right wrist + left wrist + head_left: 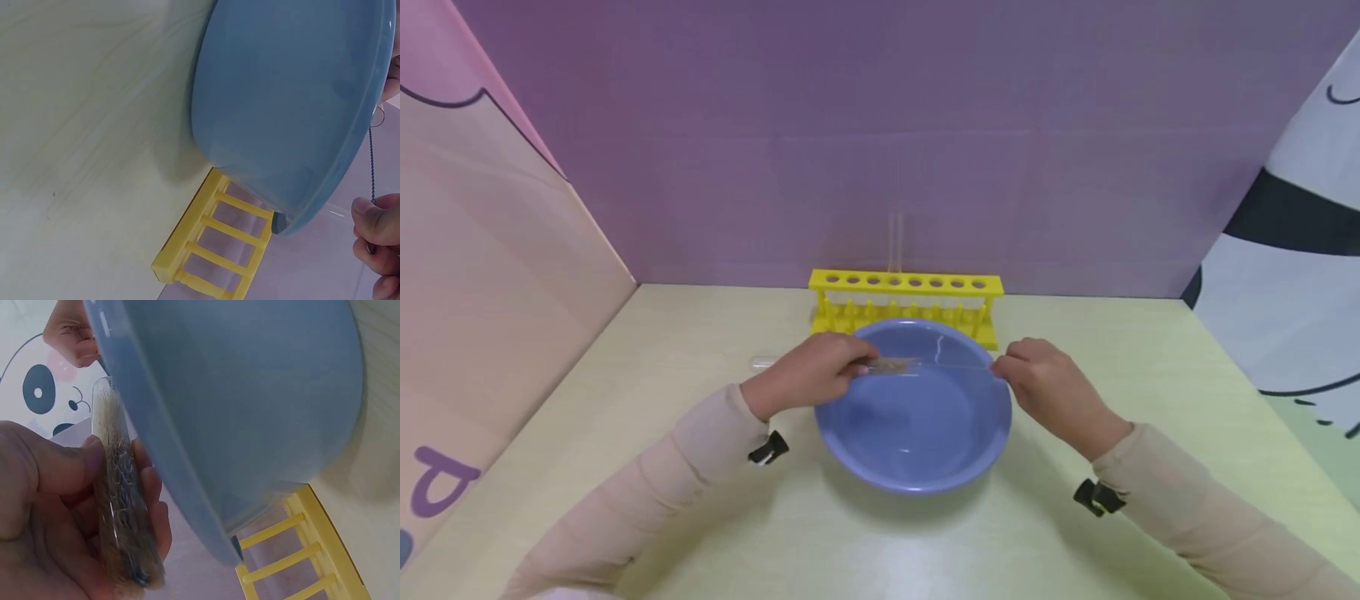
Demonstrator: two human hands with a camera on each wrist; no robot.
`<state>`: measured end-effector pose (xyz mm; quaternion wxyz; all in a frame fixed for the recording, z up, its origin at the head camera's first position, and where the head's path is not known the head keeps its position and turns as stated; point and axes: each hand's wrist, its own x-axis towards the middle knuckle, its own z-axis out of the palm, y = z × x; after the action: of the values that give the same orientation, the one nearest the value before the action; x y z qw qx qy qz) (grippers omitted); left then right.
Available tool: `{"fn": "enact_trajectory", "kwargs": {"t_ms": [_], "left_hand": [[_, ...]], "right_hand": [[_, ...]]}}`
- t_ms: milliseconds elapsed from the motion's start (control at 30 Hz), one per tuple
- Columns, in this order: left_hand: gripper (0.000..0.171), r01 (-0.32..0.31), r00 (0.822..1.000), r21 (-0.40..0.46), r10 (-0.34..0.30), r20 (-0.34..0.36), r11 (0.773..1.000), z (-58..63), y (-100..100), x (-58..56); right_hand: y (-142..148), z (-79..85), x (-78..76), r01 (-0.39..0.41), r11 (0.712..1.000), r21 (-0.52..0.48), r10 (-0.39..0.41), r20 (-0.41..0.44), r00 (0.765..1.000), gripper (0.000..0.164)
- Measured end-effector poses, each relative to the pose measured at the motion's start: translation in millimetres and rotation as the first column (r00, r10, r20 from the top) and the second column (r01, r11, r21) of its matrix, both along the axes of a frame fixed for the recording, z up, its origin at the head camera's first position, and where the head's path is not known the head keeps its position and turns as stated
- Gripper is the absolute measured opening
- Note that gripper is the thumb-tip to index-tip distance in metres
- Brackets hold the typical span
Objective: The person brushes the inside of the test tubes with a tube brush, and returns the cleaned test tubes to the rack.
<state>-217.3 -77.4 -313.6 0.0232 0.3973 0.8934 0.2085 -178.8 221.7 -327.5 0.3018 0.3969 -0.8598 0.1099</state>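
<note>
Left hand point(816, 371): fingers gripping clear cylindrical test tube point(122, 481), held sideways
Right hand point(1037, 379): thumb and fingers pinching dark twisted-wire handle point(372, 162)
Tan-bristled brush point(891, 365): head inside the gripped tube
Tube position: above round blue plastic basin point(917, 442), closed end past it
Yellow plastic rack point(906, 284): behind basin, holding one upright clear tube point(896, 242)

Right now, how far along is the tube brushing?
Done: the brush is inside the tube, its bristles showing through. In hand: brushing, it seems; the left hand grips the tube above the basin while the right hand pinches the wire handle. Remaining: drawing the brush out, then perhaps racking the tube. Another tube stands in the yellow rack, brushed or not unclear.
</note>
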Motion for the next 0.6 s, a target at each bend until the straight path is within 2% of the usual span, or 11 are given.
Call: {"fn": "enact_trajectory", "kwargs": {"t_ms": [267, 467, 600], "left_hand": [[0.023, 0.018, 0.995, -0.005, -0.017, 0.101, 1.0, 0.6, 1.2, -1.2], [0.02, 0.044, 0.985, 0.006, -0.044, 0.166, 0.999, 0.2, 2.5, -2.0], [0.018, 0.047, 0.986, 0.018, -0.049, 0.159, 0.999, 1.0, 4.5, -1.2]], "right_hand": [[-3.5, 2.5, 4.9, 0.021, 0.996, 0.086, -0.018, -0.035, 0.999, 0.026], [-5.3, 1.6, 5.5, 0.014, 0.995, 0.096, -0.007, -0.076, 0.997, 0.025], [-5.9, 0.4, 7.5, 0.007, 0.998, 0.07, -0.001, -0.081, 0.997, 0.027]]}}
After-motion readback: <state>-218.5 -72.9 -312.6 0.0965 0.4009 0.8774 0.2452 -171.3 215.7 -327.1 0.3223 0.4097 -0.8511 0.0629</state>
